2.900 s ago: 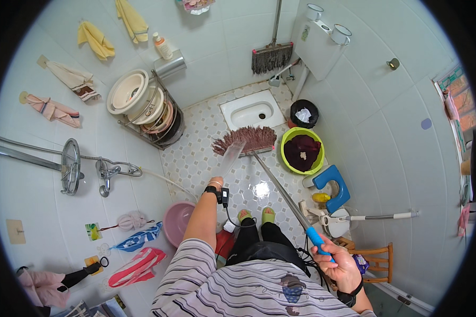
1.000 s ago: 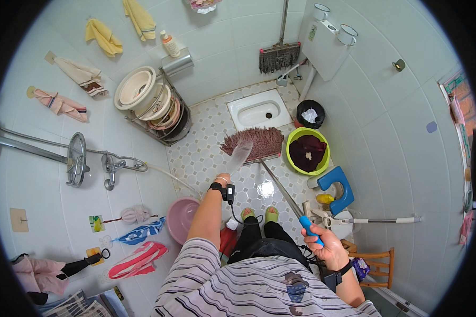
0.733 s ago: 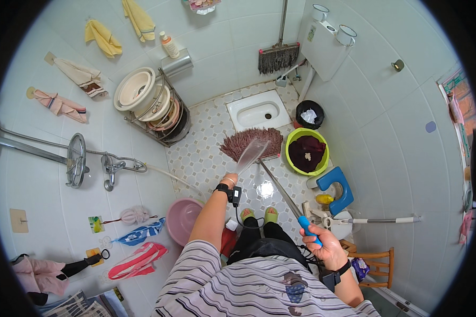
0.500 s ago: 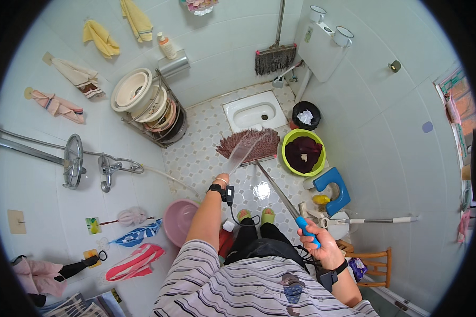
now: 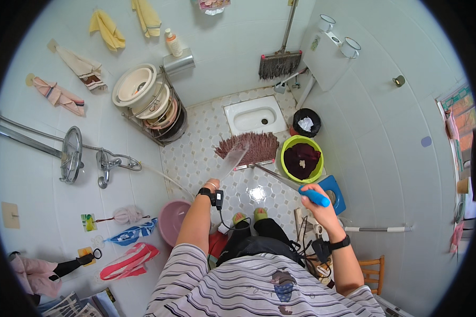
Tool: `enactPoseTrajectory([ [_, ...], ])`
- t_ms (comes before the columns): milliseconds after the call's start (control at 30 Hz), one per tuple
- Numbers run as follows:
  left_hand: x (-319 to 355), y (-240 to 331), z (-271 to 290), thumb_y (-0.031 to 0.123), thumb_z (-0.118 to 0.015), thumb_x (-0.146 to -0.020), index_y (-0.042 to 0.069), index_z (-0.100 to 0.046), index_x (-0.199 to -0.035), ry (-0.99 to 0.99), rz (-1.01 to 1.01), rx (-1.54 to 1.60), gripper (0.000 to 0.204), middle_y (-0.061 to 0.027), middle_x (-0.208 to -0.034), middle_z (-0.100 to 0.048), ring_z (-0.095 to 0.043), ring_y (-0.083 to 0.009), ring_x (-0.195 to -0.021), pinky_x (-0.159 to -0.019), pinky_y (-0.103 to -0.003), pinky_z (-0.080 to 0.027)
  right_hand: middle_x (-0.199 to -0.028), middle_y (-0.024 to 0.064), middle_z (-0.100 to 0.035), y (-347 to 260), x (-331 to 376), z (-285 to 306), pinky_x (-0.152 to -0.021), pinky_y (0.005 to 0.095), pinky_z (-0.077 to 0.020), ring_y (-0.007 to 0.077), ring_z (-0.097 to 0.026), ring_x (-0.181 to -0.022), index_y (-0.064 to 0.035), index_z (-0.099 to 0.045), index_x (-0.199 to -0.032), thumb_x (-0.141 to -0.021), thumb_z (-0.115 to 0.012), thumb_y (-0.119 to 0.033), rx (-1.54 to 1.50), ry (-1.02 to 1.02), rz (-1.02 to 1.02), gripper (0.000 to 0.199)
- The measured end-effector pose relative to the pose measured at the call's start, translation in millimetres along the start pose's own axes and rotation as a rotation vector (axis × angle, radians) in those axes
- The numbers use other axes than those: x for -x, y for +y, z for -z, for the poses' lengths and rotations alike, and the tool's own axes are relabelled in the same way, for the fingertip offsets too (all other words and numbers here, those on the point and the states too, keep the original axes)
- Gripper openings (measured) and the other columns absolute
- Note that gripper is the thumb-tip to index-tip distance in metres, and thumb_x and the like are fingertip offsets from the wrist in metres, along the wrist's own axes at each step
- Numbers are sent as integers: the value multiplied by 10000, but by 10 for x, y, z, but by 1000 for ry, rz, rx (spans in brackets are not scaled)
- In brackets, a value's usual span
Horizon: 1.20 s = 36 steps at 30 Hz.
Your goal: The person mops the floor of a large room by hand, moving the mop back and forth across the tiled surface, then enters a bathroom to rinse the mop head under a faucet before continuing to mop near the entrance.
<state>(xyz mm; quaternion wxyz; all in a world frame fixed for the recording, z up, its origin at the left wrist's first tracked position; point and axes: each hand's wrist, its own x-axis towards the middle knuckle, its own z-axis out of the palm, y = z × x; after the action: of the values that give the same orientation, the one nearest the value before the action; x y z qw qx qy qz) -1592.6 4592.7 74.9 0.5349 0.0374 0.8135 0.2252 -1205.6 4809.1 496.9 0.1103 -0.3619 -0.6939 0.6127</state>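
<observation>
My right hand point(image 5: 321, 210) is closed round the blue grip of a mop, whose metal pole point(image 5: 276, 175) slants down to a wide head of brown-red strands point(image 5: 253, 147). The mop head lies spread on the wet tiles just in front of the squat toilet point(image 5: 254, 115). My left hand point(image 5: 211, 185) is closed on the end of a thin pale hose point(image 5: 167, 175) that runs from the wall at the left. A fan of water point(image 5: 234, 159) sprays from it onto the strands. My left fingers are partly hidden by the wrist.
A lime-green basin point(image 5: 302, 160) with dark wet cloth stands right of the mop, a black bin point(image 5: 306, 123) behind it. The blue stool point(image 5: 330, 194) is beside my right hand. A pink basin point(image 5: 175, 222) and a basin rack point(image 5: 164, 111) are on the left.
My right hand has risen and moved forward with the mop grip, so the pole lies at a lower slant. The mop head stays nearly in place, and water still runs from the hose.
</observation>
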Motion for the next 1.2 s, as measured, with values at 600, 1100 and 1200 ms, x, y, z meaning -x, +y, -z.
enactPoseTrajectory([
  [600, 337, 1190, -115, 124, -442, -783, -34, -547, -963, 125, -216, -700, 262, -258, -917, -582, -568, -390, -870, -764, -438, -462, -524, 7, -458, -276, -3092, 64, -460, 229, -307, 76, -408, -489, -17, -502, -577, -760, -591, -155, -145, -43, 184, 245],
  [1100, -598, 990, 277, 262, -358, -794, 55, -489, -601, 375, -84, 54, 312, -69, -505, -461, -438, -191, -446, -425, -336, -345, -540, -2, -439, 43, -4480, -191, -458, 233, -277, 60, -367, -497, -20, -478, -582, -742, -554, -92, -45, -4, 321, 191],
  [1200, -497, 1278, 168, 262, -378, -800, 63, -473, -588, 221, 122, 370, 306, -47, -489, -439, -404, -181, -427, -420, -332, -325, -514, 1, -431, -524, -4485, -43, -444, 224, -263, 67, -358, -471, -11, -479, -568, -740, -521, -97, -194, 73, 396, 197],
])
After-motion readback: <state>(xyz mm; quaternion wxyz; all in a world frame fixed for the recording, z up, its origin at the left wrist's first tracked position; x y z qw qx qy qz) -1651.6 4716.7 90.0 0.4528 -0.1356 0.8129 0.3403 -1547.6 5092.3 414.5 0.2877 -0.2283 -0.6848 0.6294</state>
